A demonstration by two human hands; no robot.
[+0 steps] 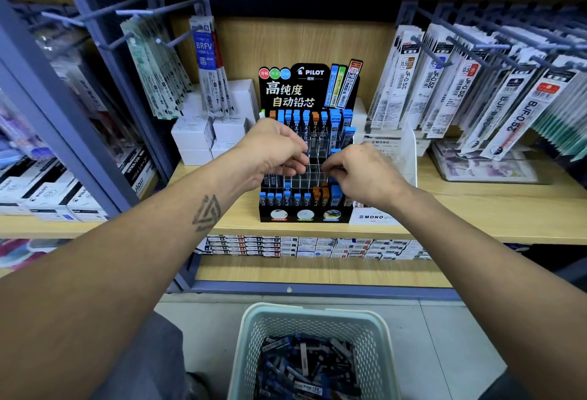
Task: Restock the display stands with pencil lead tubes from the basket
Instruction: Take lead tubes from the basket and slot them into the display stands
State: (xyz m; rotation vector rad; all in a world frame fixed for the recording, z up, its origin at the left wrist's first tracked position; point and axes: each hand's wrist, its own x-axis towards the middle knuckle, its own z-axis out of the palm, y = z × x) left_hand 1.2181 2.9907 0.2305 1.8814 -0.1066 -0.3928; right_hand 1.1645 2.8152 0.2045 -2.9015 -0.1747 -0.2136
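The black PILOT display stand (292,91) sits on the wooden shelf, its tiered clear slots partly filled with blue-capped and orange-capped pencil lead tubes (297,199). Both hands are at its middle tiers. My left hand (276,151) hovers over the left slots with curled fingers; they hide whatever may be inside. My right hand (362,171) pinches what looks like a small tube against the right-hand slots. On the floor below stands the pale green basket (251,329), holding several loose lead tubes (305,364).
A clear MONO stand (403,151) stands just right of the display. White boxes (203,136) are stacked to its left. Refill packs hang on hooks at left (203,59) and right (476,91). Boxed refills (305,245) line the shelf below.
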